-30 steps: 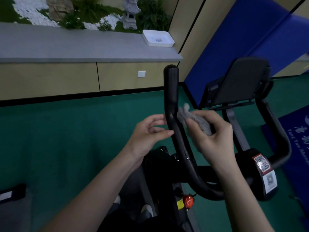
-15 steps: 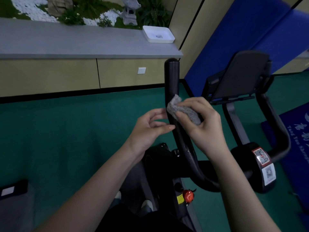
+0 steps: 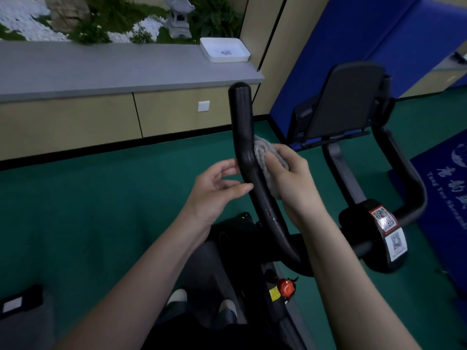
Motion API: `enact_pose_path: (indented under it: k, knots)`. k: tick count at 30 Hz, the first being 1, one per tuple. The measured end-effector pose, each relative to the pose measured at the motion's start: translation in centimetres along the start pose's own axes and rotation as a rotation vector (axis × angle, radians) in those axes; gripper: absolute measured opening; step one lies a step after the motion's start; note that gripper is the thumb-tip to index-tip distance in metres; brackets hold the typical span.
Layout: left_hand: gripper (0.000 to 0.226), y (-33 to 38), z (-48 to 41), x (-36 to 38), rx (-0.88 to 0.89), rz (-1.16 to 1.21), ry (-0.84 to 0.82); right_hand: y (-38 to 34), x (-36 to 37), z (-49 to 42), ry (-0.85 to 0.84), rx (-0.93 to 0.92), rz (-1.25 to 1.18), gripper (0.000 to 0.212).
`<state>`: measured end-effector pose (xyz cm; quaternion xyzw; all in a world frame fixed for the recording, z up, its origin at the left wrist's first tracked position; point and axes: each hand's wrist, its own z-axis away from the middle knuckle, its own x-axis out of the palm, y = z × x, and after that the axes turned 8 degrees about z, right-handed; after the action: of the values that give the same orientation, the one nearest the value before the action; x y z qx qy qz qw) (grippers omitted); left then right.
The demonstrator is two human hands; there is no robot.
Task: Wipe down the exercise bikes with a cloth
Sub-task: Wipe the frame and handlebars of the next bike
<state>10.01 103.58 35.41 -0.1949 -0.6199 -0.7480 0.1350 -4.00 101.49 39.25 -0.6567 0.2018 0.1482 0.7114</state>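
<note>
A black exercise bike stands right under me, its left handlebar point(image 3: 243, 137) rising toward the wall. My right hand point(image 3: 290, 178) is shut on a grey cloth point(image 3: 264, 152) and presses it against the right side of that bar, just below its bend. My left hand point(image 3: 217, 190) is on the bar's left side with fingers apart, fingertips touching the bar, holding nothing. The right handlebar point(image 3: 406, 173) curves up past the black tablet holder point(image 3: 346, 102). A round hub point(image 3: 374, 236) with QR stickers sits where the bars join.
A red knob point(image 3: 285, 287) sits on the frame below the bars. A grey ledge point(image 3: 113, 69) with a white tray point(image 3: 225, 50) runs along the wall ahead. A blue mat point(image 3: 374, 36) leans at the right, a blue rug point(image 3: 444, 188) lies on the green floor.
My right hand has moved the cloth from the front of the left handlebar round to its right side and slid it a little up the bar. My left hand stays beside the bar.
</note>
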Motion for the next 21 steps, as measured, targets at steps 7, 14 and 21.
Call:
enact_pose_path:
  k: [7,14,21]
  knots:
    - [0.044,0.0,0.0,-0.1,-0.022,0.010,-0.006,1.3,-1.8,2.2,-0.125,0.037,-0.100,0.016]
    - [0.047,-0.4,-0.3,-0.6,-0.046,0.002,-0.031,0.7,-2.6,4.2,-0.057,-0.079,0.197,0.014]
    - [0.047,-0.7,-0.6,-1.2,-0.056,0.020,-0.084,0.3,-1.7,5.8,0.104,-0.091,0.296,0.013]
